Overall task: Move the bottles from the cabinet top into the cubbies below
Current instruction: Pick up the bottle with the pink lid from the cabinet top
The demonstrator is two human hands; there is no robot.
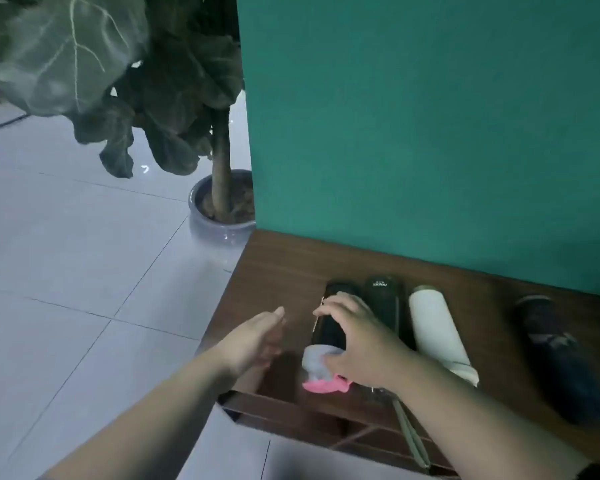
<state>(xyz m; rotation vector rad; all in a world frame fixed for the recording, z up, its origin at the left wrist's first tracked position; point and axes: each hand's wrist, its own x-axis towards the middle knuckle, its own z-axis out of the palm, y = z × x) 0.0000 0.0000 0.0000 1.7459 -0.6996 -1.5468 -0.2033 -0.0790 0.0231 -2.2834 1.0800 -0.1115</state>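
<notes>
Several bottles lie side by side on the brown wooden cabinet top. The leftmost is a dark bottle with a grey cap and pink loop. My right hand curls over it from above, fingers wrapped around its body. Beside it on the right lie a black bottle, a white bottle and, further right, a dark blue bottle. My left hand hovers just left of the gripped bottle, fingers apart and holding nothing. The cubbies show as dark openings below the front edge.
A teal wall rises right behind the cabinet. A potted plant in a grey pot stands on the pale tiled floor at the cabinet's left end, with large leaves overhead.
</notes>
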